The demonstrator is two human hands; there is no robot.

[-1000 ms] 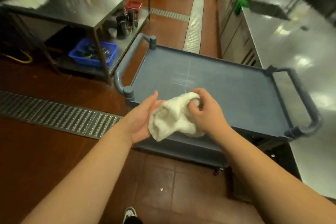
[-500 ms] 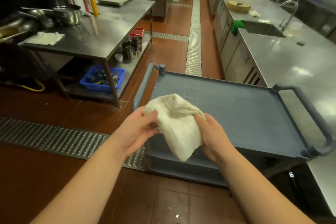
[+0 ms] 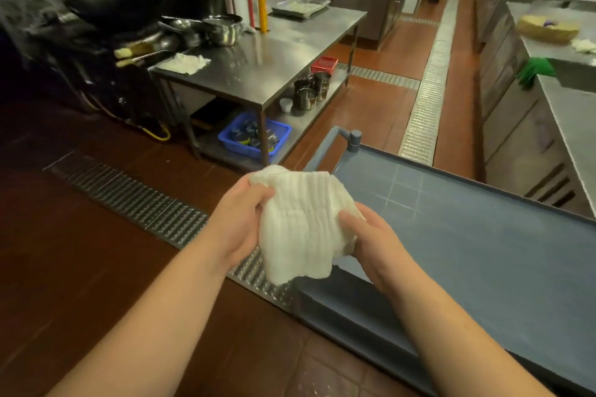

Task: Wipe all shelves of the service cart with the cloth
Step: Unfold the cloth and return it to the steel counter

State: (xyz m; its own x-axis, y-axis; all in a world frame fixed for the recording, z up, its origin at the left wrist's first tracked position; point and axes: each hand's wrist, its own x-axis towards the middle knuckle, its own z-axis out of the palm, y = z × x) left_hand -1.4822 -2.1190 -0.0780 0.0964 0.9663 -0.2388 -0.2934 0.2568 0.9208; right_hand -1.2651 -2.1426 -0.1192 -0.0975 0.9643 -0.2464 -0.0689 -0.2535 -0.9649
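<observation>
A white ribbed cloth hangs spread between both hands above the near left corner of the grey-blue service cart. My left hand grips its upper left edge, and my right hand pinches its right side. The cart's top shelf is bare, with a raised rim and a grey handle at its far left end. Lower shelves are hidden under the top one.
A steel worktable with pots stands ahead on the left, a blue crate and metal cups on its lower shelf. Floor drain grates cross the red tiles. A steel counter runs beside the cart's right. A person stands far back.
The cloth went from bunched to spread out between the two hands. The view lifted and swung left, so the cart now sits at the right and its right handle is out of frame.
</observation>
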